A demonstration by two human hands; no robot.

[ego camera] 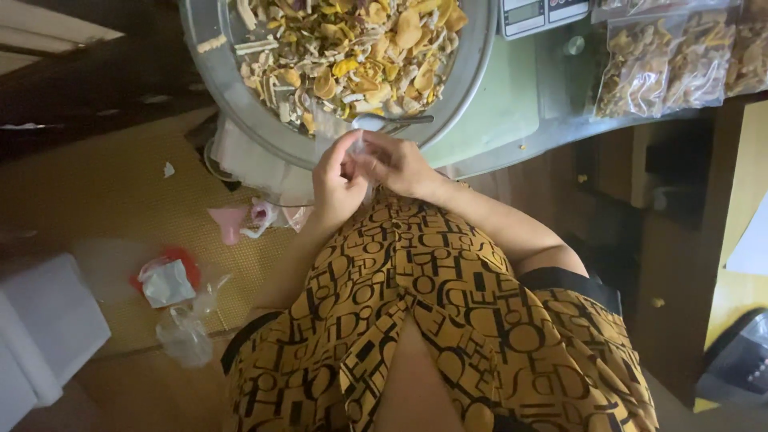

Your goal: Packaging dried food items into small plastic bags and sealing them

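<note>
A small clear plastic bag, thin and hard to make out, sits pinched between both hands just below the rim of a big metal basin, near frame centre. Left hand has fingers curled shut on the bag's near edge; right hand grips it from the 3 o'clock side, fingertips closed on the film, the two hands touching. Bag contents: can't tell. At 12 o'clock the basin holds a heap of mixed dried snacks, yellow chips and pale sticks, w/ a metal spoon lying at its near edge. At 2 o'clock, sealed clear packets filled w/ the same kind of mix lie on the pale green table, beside a grey scale. At 8 o'clock, on the woven mat, crumpled plastic bags, a red lid under a scrap of white wrap, and a pink funnel. White box at 9 o'clock.
</note>
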